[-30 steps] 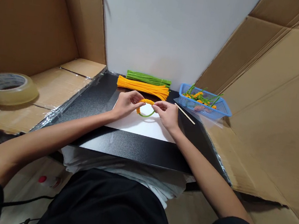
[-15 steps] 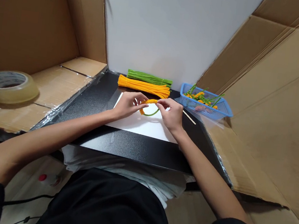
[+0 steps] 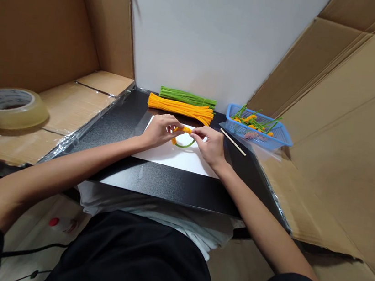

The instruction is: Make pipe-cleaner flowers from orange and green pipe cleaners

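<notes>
Both of my hands meet over a white sheet (image 3: 174,157) on the black table (image 3: 164,183). My left hand (image 3: 161,130) and my right hand (image 3: 210,142) pinch the two ends of a short coiled orange pipe cleaner (image 3: 184,130). A green pipe cleaner loop (image 3: 184,144) hangs from it between my hands, just above the sheet. The fingers of both hands are closed on the piece.
Bundles of orange pipe cleaners (image 3: 180,107) and green pipe cleaners (image 3: 186,97) lie at the back. A blue basket (image 3: 279,136) with finished orange-and-green pieces stands at the right, a thin wooden stick (image 3: 233,142) beside it. A tape roll (image 3: 8,107) rests on the left cardboard ledge.
My hands have drawn closer together, so less of the orange coil shows between them. The right hand dipped slightly back toward the sheet.
</notes>
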Action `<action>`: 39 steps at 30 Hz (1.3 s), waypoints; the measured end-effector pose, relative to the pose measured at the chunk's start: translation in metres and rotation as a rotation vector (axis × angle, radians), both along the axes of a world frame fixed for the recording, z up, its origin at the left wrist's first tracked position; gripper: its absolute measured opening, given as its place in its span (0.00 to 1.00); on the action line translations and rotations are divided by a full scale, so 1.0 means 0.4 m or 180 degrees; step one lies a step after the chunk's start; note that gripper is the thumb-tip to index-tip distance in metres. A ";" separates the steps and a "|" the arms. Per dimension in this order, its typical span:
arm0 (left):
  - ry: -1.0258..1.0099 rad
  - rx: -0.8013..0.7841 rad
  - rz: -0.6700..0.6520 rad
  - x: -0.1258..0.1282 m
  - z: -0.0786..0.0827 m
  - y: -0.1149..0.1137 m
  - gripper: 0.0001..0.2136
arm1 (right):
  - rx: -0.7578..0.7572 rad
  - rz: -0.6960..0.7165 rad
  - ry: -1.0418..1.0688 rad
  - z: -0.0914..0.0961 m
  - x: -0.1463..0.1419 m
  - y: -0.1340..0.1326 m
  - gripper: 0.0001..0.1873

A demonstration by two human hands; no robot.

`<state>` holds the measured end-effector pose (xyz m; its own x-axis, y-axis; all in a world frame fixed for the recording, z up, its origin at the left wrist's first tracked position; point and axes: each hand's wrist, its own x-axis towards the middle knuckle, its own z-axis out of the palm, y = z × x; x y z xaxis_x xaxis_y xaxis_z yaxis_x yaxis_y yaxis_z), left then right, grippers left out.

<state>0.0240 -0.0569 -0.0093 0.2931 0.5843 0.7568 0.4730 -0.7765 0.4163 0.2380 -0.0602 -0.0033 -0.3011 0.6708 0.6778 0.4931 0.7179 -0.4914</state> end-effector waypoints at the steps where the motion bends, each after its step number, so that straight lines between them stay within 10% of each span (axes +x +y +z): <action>1: -0.0075 -0.0087 -0.0043 0.001 0.001 -0.001 0.16 | -0.0056 -0.0046 0.0047 0.001 -0.002 0.000 0.03; 18: -0.0796 -0.1607 -0.0200 0.002 -0.007 0.024 0.20 | -0.0712 -0.0267 0.0485 0.015 0.004 0.001 0.05; 28: -0.0585 -0.1571 -0.0347 -0.006 0.008 0.021 0.21 | -0.0717 -0.0516 0.0532 0.018 0.010 0.009 0.06; 39: -0.0054 -0.0457 0.0114 -0.019 0.011 0.008 0.13 | -0.0709 -0.0433 0.0662 0.013 0.021 0.026 0.13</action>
